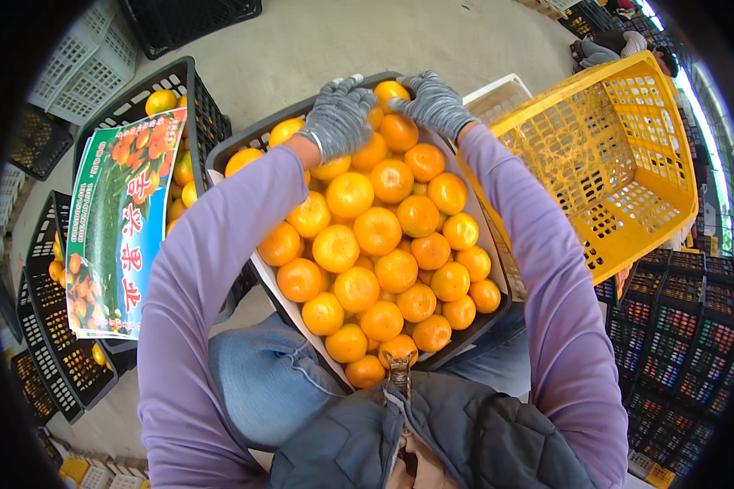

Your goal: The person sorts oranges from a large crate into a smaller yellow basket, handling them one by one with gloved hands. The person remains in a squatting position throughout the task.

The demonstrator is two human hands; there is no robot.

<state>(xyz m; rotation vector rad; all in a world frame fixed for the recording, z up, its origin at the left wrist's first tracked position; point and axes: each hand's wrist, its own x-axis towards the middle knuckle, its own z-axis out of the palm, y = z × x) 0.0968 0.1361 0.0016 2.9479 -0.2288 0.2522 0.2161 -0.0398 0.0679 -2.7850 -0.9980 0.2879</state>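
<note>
A dark plastic crate (pixel 504 293) full of orange citrus fruit (pixel 377 231) stands before me, lined with pale sheet along its sides. My left hand (pixel 341 116), in a grey knitted glove, lies over fruit near the crate's far edge; its palm side is hidden, so I cannot tell whether it grips one. My right hand (pixel 434 105), gloved alike, is at the far right corner. Its thumb and fingers rest beside a single orange fruit (pixel 391 93) that sits between both hands. Whether the right hand grips that fruit is unclear.
An empty yellow crate (pixel 593 165) tilts at the right, by a white crate (pixel 498 91). At left, printed sheets (pixel 122 226) bearing writing lie on a black crate (pixel 189 79) of fruit. More crates (pixel 667 330) stand stacked at right. Another person (pixel 618 49) is far off, upper right.
</note>
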